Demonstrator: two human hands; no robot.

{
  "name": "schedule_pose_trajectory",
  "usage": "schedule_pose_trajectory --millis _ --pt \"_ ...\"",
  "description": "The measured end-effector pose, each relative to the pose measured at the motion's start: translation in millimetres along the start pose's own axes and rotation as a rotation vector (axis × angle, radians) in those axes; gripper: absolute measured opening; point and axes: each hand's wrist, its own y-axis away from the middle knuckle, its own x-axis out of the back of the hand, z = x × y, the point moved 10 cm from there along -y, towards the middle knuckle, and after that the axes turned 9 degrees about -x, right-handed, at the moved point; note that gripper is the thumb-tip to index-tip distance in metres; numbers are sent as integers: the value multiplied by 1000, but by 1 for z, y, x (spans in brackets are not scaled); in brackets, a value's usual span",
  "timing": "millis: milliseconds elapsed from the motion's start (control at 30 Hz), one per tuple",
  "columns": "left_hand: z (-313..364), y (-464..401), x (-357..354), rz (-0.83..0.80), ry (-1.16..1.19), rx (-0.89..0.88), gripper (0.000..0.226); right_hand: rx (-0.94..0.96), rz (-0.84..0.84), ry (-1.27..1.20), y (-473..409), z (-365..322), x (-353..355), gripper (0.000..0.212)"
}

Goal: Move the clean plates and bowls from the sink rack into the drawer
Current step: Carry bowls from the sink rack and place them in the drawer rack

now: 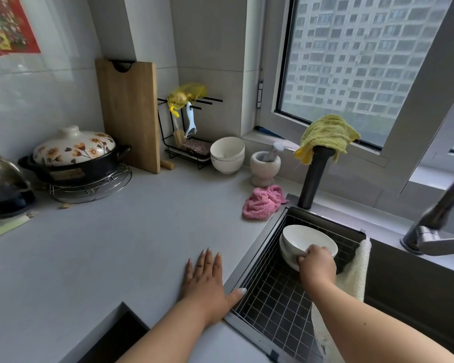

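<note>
My right hand curls its fingers over the near rim of the white bowls, gripping the stack where it sits at the far end of the sink rack. My left hand lies flat on the counter just left of the rack, fingers straight and slightly spread, thumb tip touching the rack's metal edge. Near my left forearm, a dark gap opens at the counter's front edge. A pale cloth hangs on the rack's right side. Beyond the rack lie a pink cloth, a mortar and two more stacked bowls. The counter left of the rack is broad and bare. I can read no writing anywhere; the red poster is too blurred.
</note>
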Motion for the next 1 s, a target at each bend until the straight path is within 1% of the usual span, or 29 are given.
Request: schedule_pose_trajectory --millis 100,233,367,433,500,600,700,767,867,933,1000 --pt "-1 2 1 1 58 -3 96 23 45 -68 7 1 13 22" --pt "-6 10 3 28 193 17 95 46 103 -114 19 1 35 31" --pt "-9 36 16 98 337 71 92 121 121 -139 51 -13 52 31" --pt "-11 53 24 147 456 106 88 192 127 -126 74 -28 59 34" --pt "-16 72 32 241 633 163 85 307 114 -115 100 -47 60 38" --pt "-29 106 45 404 881 245 78 537 92 -121 142 -77 57 45" --pt "-43 140 42 476 1101 345 72 765 97 -121 189 -100 53 49" --pt "-53 163 33 522 1334 410 70 906 102 -114 225 -113 51 51" --pt "-58 199 23 611 1811 419 50 1093 60 -132 281 -124 41 51" --pt "-59 226 25 632 1978 385 45 1196 23 -164 314 -131 34 53" --pt "-69 257 22 683 2053 423 37 1286 -16 -216 345 -138 28 55"
